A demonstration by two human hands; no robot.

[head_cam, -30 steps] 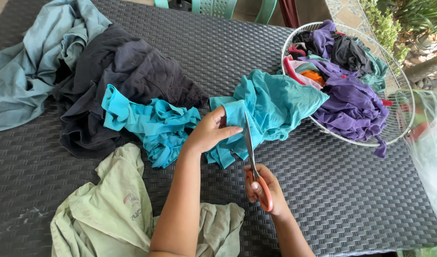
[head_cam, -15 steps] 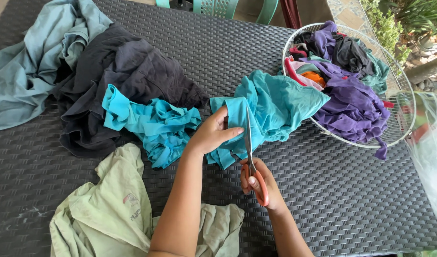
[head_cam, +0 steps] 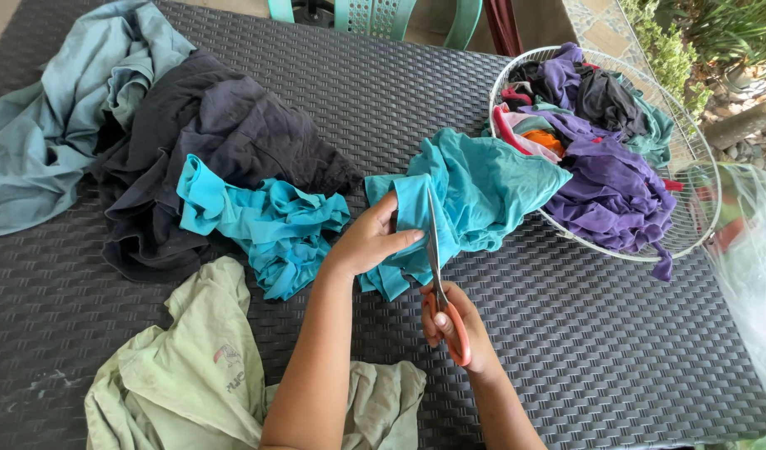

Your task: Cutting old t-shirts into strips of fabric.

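My left hand (head_cam: 370, 240) pinches the near edge of a teal cloth (head_cam: 475, 187) that lies bunched on the dark woven table (head_cam: 333, 92). My right hand (head_cam: 454, 329) grips red-handled scissors (head_cam: 440, 279), whose blades point away from me and run up into the teal cloth just right of my left fingers. To the left of my left hand lies a heap of cut turquoise strips (head_cam: 262, 221).
A white wire basket (head_cam: 691, 158) full of purple, dark and orange clothes sits at the right. A dark garment (head_cam: 216, 142) and a grey-blue one (head_cam: 50, 125) lie at the left, a pale green shirt (head_cam: 191, 375) near me. Clear plastic (head_cam: 754, 275) hangs at the right edge.
The scissors have moved farther up into the teal cloth, and my right hand has moved up with them. My left hand keeps its hold on the cloth.
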